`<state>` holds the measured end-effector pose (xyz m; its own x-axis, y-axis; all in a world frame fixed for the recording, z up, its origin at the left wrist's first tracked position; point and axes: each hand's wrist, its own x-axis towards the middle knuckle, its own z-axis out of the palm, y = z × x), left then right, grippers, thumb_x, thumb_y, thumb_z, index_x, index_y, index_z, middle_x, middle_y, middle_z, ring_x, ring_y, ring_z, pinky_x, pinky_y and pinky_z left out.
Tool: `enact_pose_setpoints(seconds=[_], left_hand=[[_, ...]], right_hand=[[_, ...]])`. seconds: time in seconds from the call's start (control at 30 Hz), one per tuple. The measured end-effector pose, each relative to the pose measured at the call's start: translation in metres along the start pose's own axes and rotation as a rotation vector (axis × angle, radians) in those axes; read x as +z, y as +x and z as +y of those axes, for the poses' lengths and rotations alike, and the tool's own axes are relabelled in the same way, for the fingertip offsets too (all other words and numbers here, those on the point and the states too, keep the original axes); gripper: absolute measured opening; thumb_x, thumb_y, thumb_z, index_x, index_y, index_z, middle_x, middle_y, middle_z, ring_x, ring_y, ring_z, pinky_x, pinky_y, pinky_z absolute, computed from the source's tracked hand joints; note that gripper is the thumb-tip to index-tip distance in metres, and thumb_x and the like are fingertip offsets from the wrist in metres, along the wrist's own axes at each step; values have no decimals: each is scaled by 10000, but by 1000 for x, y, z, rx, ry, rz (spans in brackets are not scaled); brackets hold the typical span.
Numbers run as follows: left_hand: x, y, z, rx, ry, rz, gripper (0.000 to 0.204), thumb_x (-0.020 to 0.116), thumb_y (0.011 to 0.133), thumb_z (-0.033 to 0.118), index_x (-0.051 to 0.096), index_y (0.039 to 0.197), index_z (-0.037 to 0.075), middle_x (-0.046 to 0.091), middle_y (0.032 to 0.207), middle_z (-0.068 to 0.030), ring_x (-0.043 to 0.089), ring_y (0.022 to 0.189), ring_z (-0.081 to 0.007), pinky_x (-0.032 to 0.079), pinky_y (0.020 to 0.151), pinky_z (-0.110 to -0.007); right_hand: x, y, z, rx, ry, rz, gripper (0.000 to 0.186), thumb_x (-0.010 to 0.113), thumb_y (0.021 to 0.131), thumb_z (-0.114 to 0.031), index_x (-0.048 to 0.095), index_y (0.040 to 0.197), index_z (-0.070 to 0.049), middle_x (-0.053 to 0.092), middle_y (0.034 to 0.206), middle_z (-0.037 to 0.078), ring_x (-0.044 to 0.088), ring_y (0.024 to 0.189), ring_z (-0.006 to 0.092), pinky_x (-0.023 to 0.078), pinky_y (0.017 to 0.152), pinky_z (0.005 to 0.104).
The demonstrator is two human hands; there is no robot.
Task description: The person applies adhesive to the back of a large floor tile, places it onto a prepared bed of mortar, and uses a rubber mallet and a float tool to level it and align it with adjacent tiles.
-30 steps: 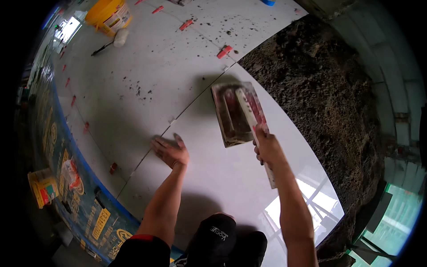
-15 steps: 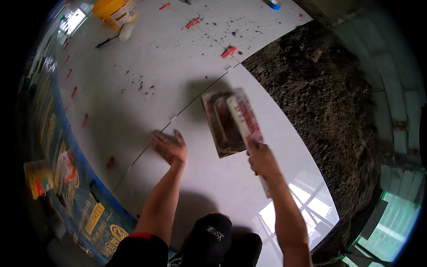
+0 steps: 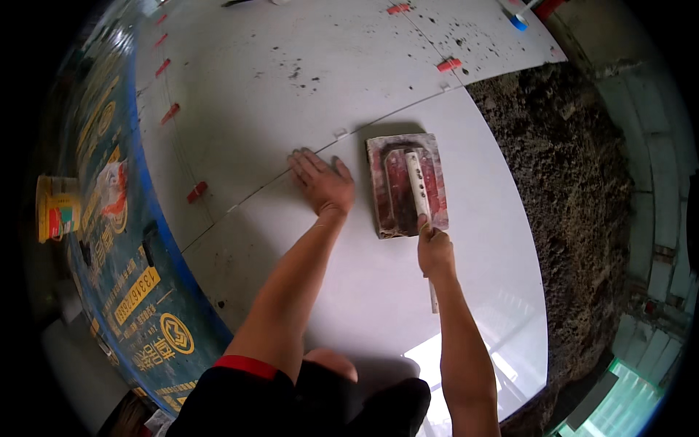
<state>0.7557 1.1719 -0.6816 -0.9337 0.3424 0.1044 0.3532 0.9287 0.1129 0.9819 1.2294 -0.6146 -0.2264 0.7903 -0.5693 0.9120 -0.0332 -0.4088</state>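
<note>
My left hand (image 3: pixel 320 180) lies flat on a large glossy pale tile (image 3: pixel 357 291), fingers spread, their tips at the joint with the neighbouring tile (image 3: pixel 226 87). A small clear clip (image 3: pixel 341 134) sits in that joint just beyond the fingers. To the right, my right hand (image 3: pixel 436 253) is closed round the long pale handle of a rectangular float-like tool (image 3: pixel 397 189). Its block is worn, reddish and smeared with mortar. The block is flat over the tile, at or close to its surface; I cannot tell whether they touch.
Dark rough mortar (image 3: pixel 568 189) borders the tile's right edge, beside a block wall (image 3: pixel 641 146). Red wedges (image 3: pixel 196 192) stand along the joints. At left lie printed green sheeting (image 3: pixel 131 262) and a yellow bucket (image 3: pixel 58 207). Blue tape (image 3: pixel 518 22) is at the far right.
My view has turned, so the tiles appear shifted to the right. The tool has straightened and come down nearer the tile. My left hand stays flat by the joint.
</note>
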Motion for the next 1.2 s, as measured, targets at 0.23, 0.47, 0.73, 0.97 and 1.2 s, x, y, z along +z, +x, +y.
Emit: enact_pose_setpoints(seconds=[0.23,0.47,0.73,0.97,1.2], left_hand=[[-12,-6,-34,232,-141,-90,795,341,949,475,183,1470,-105,115,1568,-255,59,1470,-370,38,1195,-443],[-36,-58,-164,615,-195,-178,845,364,939,510,147,1473,-108,89,1570,-256,27,1474,-365,32,1194,-453],[-73,-110,-280,635,-119,-335,840,372,942,507,157,1471,-109,46,1571,-262,-22,1473,-377,17,1190,-463],[-66,-130,-304,593,-156,-278,826,378,948,493,156,1474,-104,51,1571,-262,-7,1471,-382,23,1189,-471],[-75,-122,-305,593,-187,-240,838,392,944,503,159,1475,-102,44,1575,-254,-4,1472,-379,7,1191,-458]], right_hand=[[27,-74,18,137,359,-31,649,394,916,-691,355,605,-123,325,445,-11,359,316,146,318,307,325],[64,-217,99,275,472,-112,595,409,972,-569,475,676,-58,415,494,12,411,371,130,333,340,306],[-37,-294,49,122,479,69,658,270,972,-647,492,759,-64,448,554,9,392,370,96,319,330,257],[-10,-305,71,-195,964,590,556,364,950,-644,470,928,-99,502,667,-8,436,443,66,340,376,208],[86,-222,-13,6,220,-182,660,372,935,-674,488,652,-89,432,492,0,414,364,123,342,346,290]])
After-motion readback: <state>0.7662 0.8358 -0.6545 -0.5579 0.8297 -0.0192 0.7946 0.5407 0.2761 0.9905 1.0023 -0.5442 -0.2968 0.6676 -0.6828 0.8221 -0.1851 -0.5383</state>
